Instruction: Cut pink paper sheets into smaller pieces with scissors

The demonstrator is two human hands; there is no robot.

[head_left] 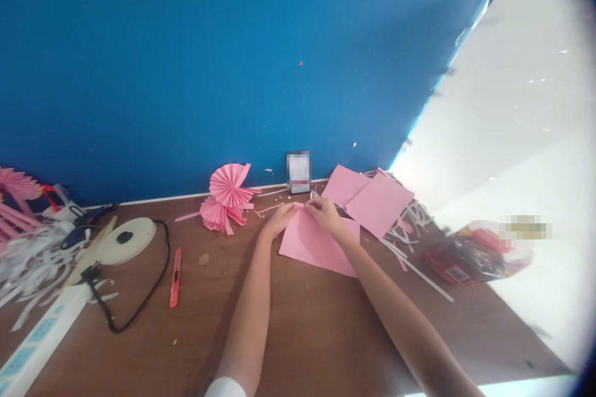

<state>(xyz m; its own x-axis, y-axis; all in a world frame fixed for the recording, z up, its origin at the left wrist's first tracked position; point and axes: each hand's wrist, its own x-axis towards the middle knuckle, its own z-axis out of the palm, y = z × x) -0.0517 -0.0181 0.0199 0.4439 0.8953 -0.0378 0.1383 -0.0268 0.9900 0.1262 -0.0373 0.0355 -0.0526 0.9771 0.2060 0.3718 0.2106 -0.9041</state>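
Observation:
A pink paper sheet [313,245] lies on the brown table [298,335] in front of me. My left hand [279,218] and my right hand [325,213] both pinch its far edge, fingers pressed together on the paper. Folded pink paper fans [226,195] lie just left of my hands, near the blue wall [233,56]. More pink sheets [372,198] are stacked to the right of my right hand.
A phone [298,171] leans on the wall behind my hands. An orange utility knife [175,277], a tape roll [125,239], a black cord [139,304] and a white power strip [41,335] lie left. Paper strips [28,260] and a plastic bag [475,253] sit at the sides.

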